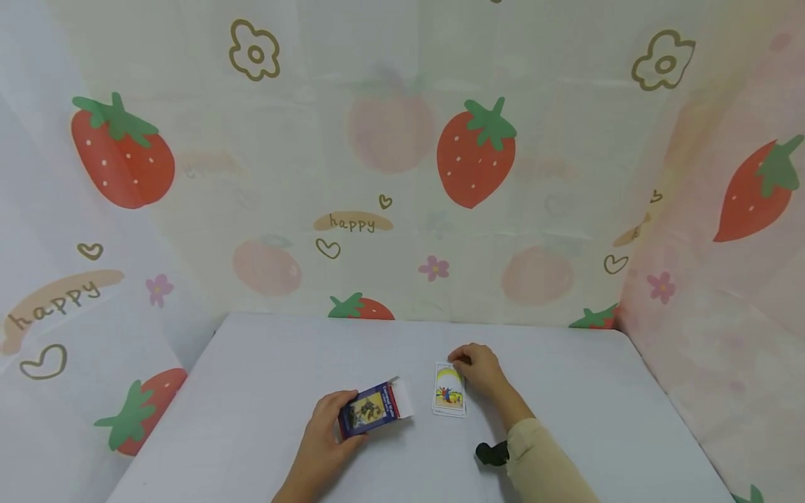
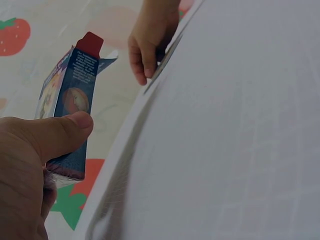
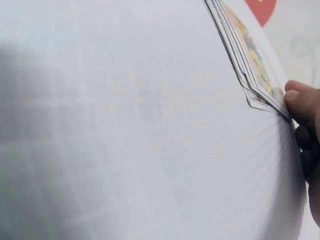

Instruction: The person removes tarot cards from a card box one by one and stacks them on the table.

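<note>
My left hand (image 1: 327, 429) grips a dark blue tarot card box (image 1: 371, 409) around its lower end, thumb along one side in the left wrist view. The box is tilted, and its end flap (image 2: 91, 44) stands open toward the right. To the right of it a small stack of tarot cards (image 1: 449, 391) lies on the white table, a yellow picture face up on top. My right hand (image 1: 481, 367) pinches the stack at its far right corner. In the right wrist view the thumb and curled fingers meet the card edges (image 3: 250, 65), which are slightly uneven.
The white table (image 1: 251, 363) ends at a hanging cloth (image 1: 390, 265) printed with strawberries, which also closes off both sides. A small black object (image 1: 492, 454) shows beside the right sleeve (image 1: 544, 457).
</note>
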Motion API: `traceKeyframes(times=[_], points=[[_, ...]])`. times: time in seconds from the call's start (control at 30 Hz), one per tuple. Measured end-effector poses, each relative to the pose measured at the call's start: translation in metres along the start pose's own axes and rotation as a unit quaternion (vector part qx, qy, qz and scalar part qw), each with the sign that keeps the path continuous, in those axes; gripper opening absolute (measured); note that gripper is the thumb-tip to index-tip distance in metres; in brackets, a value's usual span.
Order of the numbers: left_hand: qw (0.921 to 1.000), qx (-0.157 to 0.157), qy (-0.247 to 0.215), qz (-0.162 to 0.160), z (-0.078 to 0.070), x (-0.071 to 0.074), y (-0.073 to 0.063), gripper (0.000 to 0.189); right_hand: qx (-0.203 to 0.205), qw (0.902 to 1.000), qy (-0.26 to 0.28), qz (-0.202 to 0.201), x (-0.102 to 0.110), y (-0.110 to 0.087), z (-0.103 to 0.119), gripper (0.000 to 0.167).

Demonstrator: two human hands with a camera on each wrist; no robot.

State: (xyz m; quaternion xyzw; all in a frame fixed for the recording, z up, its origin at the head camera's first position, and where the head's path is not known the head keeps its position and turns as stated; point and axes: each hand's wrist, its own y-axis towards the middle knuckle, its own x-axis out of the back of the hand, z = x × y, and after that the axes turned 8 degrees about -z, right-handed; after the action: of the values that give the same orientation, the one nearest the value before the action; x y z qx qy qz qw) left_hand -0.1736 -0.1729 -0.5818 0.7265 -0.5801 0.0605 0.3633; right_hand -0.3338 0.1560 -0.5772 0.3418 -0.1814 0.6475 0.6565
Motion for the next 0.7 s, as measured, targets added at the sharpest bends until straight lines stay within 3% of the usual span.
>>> traceKeyframes(times=[0.43,0.7], points=[[1.0,-0.002,-0.001,-0.001,0.003,-0.001,0.0,0.082,-0.006,0.9997,0.015,0.016,0.009,-0.004,0.009,0.009],[0.9999,-0.012,0.004,-0.007,0.003,-0.001,0.0,0.083,-0.031,0.999,0.03,-0.013,0.011,-0.014,0.015,0.014]])
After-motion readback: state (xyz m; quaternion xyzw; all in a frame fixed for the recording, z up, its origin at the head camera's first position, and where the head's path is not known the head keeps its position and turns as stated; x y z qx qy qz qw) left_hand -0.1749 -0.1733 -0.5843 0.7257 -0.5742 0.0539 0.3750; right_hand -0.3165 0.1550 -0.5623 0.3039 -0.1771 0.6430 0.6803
